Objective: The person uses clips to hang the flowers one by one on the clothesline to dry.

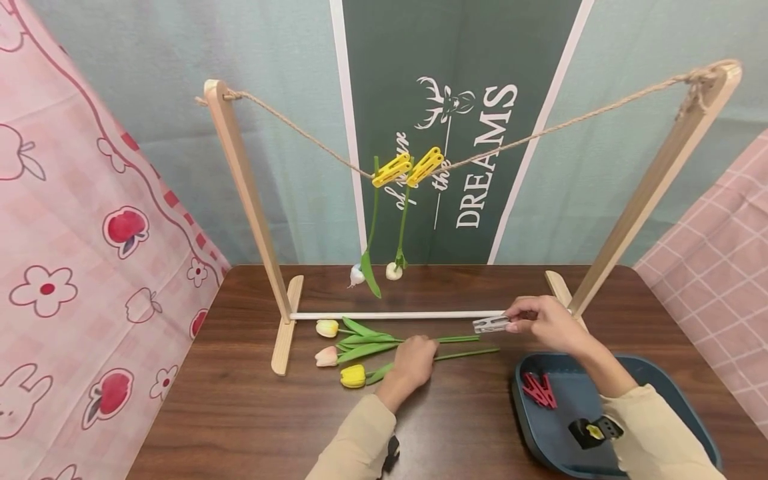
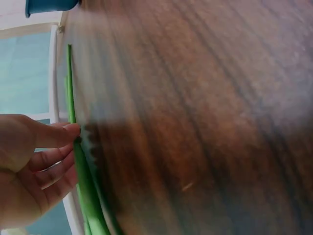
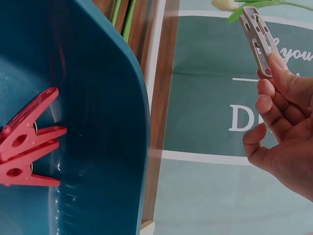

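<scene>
My left hand [image 1: 414, 361] pinches a green tulip stem [image 2: 71, 93] between thumb and index finger, low over the table; which tulip it belongs to I cannot tell. Three tulips lie around that hand: a pale yellow-white tulip [image 1: 327, 328], a pink tulip [image 1: 327, 357] and a yellow tulip [image 1: 353, 376]. Between thumb and fingers, my right hand [image 1: 545, 323] holds a grey clothespin [image 3: 258, 41] by one end, above the table near the tray. Two yellow clothespins [image 1: 391, 170] clip a bluish-white tulip [image 1: 357, 275] and a cream tulip [image 1: 394, 271] head-down on the rope [image 1: 306, 133].
The rope sags between two wooden posts [image 1: 249, 200], joined low down by a white rod [image 1: 396, 316]. At the right stands a blue tray [image 1: 521, 417] with red clothespins [image 3: 29, 142] inside. Behind hangs a printed curtain [image 1: 282, 200].
</scene>
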### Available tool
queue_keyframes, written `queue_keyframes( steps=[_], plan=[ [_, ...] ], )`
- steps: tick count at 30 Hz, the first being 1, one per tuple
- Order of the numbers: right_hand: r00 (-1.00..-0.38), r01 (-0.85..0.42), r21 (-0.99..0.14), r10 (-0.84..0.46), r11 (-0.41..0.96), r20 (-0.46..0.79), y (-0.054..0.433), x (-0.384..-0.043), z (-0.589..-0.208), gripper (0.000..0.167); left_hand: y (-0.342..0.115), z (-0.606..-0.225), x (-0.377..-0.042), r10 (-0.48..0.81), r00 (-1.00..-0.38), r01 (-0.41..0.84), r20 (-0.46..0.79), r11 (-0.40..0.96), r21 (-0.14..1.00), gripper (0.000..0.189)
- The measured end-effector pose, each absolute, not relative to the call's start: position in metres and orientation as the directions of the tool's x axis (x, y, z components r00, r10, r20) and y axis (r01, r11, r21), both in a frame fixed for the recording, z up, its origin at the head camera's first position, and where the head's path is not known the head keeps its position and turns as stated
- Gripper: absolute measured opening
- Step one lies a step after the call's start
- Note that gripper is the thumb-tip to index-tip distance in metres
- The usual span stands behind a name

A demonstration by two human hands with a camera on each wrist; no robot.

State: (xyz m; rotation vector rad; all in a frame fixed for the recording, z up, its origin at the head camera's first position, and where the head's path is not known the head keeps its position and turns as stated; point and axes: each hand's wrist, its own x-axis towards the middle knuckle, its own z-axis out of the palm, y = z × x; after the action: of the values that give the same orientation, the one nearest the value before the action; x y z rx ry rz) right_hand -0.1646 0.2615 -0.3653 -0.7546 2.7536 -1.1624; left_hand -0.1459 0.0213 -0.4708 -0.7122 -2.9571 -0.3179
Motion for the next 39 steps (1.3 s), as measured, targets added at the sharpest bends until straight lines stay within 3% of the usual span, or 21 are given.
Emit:
queue_keyframes(
  steps=[8,23,34,39],
  plan=[
    [-0.891,-0.385,-0.696,-0.441,0.606,0.11,0.271,-0.163,-0.363,0.007,0.015,-0.448,-0.144,0.421,-0.896,0.441,0.141,0.877,0.191,0.022],
    [-0.892,-0.402,-0.68,-0.431,0.613,0.138,0.281,-0.163,-0.364,0.009,-0.015,-0.402,-0.15,0.324,-0.933,0.354,0.159,0.908,0.225,0.02],
    [-0.893,-0.394,-0.693,-0.431,0.604,0.131,0.283,-0.163,-0.364,0.008,-0.027,-0.366,-0.151,0.301,-0.919,0.373,0.256,0.874,0.311,0.025],
    [-0.889,-0.405,-0.689,-0.434,0.601,0.145,0.282,-0.163,-0.366,0.009,-0.027,-0.353,-0.154,0.285,-0.904,0.397,0.318,0.834,0.383,0.018]
  ],
)
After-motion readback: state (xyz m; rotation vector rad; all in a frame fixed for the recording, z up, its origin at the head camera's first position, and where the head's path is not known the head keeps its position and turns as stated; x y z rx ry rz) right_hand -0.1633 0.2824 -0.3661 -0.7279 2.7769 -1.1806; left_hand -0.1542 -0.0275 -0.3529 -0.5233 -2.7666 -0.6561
